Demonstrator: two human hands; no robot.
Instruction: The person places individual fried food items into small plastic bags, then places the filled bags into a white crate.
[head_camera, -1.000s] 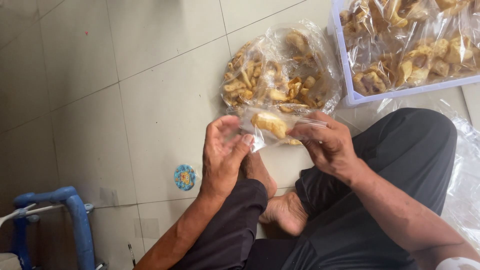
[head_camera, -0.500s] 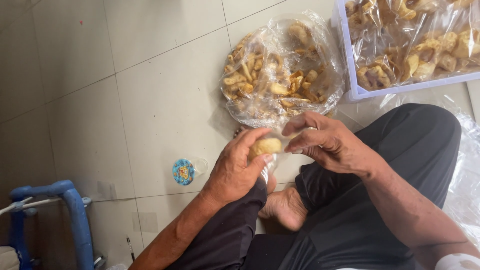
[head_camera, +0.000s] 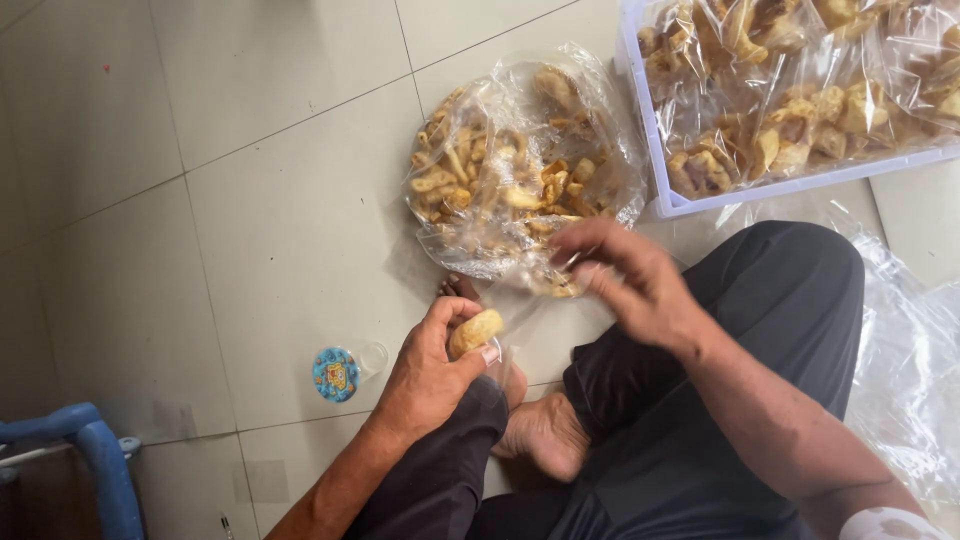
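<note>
On the tiled floor (head_camera: 250, 230), seen from the head camera, the person sits cross-legged with bare feet tucked in, and the two hands have parted since half a second ago — then both were closed together around one small packet just in front of the knee. Now the left hand (head_camera: 435, 375) keeps that work alone: its grip is pressed together on a pale golden fried snack piece (head_camera: 474, 331), thumb over the top, with what looks like thin clear film trailing down from it, though the film is hard to make out against the skin. The right hand (head_camera: 625, 280) has lifted away and moved up toward the large clear bag of fried snacks (head_camera: 520, 180) lying on the floor; its fingers are spread and blurred with motion, touching or just over the bag's near edge, and nothing can be seen pinched in them. That split reads as one piece being held aside while the other hand goes back to the loose supply — a judgement, not something shown. Beyond the bag, at the upper right, a pale plastic crate (head_camera: 660, 200) holds more filled clear bags, unchanged in place. Near the left hand a small round blue lid or cup (head_camera: 337, 374) rests on the tiles, and loose clear plastic sheeting (head_camera: 910, 350) lies beside the right knee.
</note>
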